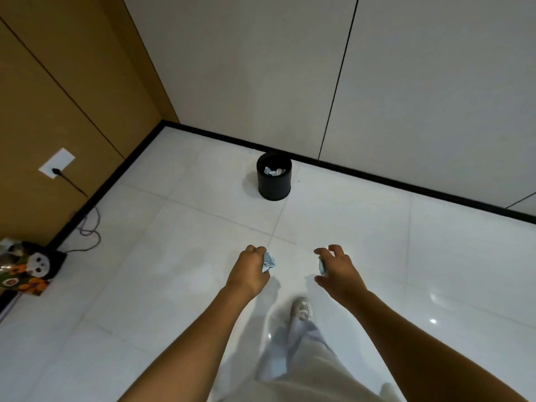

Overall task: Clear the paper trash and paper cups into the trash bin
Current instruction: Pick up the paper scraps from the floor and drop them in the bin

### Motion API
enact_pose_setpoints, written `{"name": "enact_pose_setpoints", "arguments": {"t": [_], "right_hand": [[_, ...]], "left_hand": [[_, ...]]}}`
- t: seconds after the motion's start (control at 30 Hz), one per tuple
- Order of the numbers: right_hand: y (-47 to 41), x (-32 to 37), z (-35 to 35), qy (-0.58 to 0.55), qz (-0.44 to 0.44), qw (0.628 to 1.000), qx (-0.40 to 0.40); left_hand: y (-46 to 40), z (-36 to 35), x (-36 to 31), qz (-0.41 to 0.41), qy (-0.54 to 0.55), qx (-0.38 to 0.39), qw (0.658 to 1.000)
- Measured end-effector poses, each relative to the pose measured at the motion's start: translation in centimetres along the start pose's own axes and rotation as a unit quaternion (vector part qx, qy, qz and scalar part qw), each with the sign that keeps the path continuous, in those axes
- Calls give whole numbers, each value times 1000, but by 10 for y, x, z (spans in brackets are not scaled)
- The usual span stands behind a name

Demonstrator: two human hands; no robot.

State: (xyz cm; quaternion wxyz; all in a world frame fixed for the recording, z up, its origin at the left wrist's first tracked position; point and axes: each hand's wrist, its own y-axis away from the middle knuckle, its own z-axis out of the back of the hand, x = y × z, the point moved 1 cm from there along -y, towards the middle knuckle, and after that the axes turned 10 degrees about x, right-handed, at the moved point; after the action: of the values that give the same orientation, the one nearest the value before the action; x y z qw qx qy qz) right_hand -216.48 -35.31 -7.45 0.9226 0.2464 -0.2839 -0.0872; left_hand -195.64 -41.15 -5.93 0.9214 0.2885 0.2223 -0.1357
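A small black round trash bin (274,187) stands on the white tiled floor near the far wall, with crumpled white paper (273,170) inside it. My left hand (251,269) is closed around a crumpled wad of pale paper (268,262), held above the floor well short of the bin. My right hand (338,269) is at the same height to the right, fingers curled around a small pale object (322,266) that looks like a paper cup; most of it is hidden by the palm.
A black baseboard (377,177) runs along both walls. A wall socket (57,166) on the brown left wall has a black cable (87,227) looping onto the floor. A patterned bag with a plush toy (29,268) sits at the far left. My shoe (301,310) steps forward below my hands.
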Motion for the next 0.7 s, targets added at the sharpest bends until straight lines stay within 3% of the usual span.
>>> {"name": "enact_pose_setpoints", "arguments": {"t": [0.27,0.7], "right_hand": [[-139,8,114,11,26,999,22],[-371,53,219,25,28,998,59]], "left_hand": [[-141,75,-41,39,21,-15,999],[-357,191,-17,51,60,-9,997]]}}
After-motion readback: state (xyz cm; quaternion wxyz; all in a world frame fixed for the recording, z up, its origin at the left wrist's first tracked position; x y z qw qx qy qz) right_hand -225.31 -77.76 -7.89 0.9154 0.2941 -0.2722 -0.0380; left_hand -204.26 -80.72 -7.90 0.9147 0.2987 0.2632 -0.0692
